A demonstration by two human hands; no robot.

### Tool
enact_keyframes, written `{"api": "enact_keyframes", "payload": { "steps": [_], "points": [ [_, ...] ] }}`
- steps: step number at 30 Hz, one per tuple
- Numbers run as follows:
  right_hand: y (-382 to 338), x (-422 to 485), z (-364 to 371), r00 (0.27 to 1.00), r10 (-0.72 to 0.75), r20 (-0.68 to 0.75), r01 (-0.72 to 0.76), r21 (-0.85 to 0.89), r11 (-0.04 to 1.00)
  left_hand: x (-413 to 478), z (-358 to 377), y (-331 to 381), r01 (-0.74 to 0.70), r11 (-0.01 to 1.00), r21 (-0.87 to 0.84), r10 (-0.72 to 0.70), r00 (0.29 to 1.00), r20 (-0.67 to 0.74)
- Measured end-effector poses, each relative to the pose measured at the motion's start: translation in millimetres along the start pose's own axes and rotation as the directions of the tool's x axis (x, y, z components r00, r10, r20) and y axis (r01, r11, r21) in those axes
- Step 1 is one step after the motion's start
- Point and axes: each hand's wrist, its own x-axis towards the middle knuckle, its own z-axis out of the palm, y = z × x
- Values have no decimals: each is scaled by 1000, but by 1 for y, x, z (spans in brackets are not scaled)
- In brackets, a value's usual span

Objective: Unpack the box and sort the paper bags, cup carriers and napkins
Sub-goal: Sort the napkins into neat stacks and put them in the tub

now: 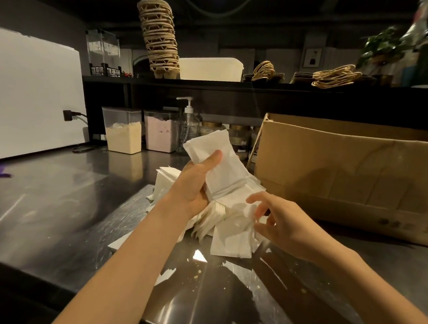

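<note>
My left hand (196, 183) grips a stack of white napkins (220, 162), held upright above the steel counter, thumb across its front. Below it a loose pile of napkins (229, 225) lies spread on the counter. My right hand (277, 223) has its fingers curled into the right side of that pile, pinching some napkins. The open cardboard box (345, 175) stands just to the right. On the dark shelf behind, a tall leaning stack of pulp cup carriers (160, 38) stands, and dark paper bags with twisted handles (336, 75) lie flat in stacks.
The steel counter (55, 202) runs to a front edge near me. At the back stand two clear tubs of powder (123, 131), a pump bottle (188, 125) and jars. A white panel (31, 93) leans at left; a white bin (210, 67) sits on the shelf.
</note>
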Motion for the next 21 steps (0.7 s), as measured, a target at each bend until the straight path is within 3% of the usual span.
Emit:
{"api": "enact_keyframes", "payload": {
  "steps": [4, 10, 16, 21],
  "points": [
    [4, 4, 1, 1000, 22, 13, -22, -1, 1000, -1, 1, 1, -10, 1000, -20, 10, 1000, -11],
    [7, 1, 3, 993, 60, -106, -61, -5, 998, 0, -2, 5, -15, 997, -74, 9, 997, -74],
    [12, 3, 13, 989, 144, -42, -142, 50, 989, 1, -3, 5, -21, 995, -98, 10, 995, -103],
    [10, 10, 19, 992, 92, -89, -99, -73, 992, 0, 0, 2, -16, 996, -87, 7, 995, -98]
  ]
}}
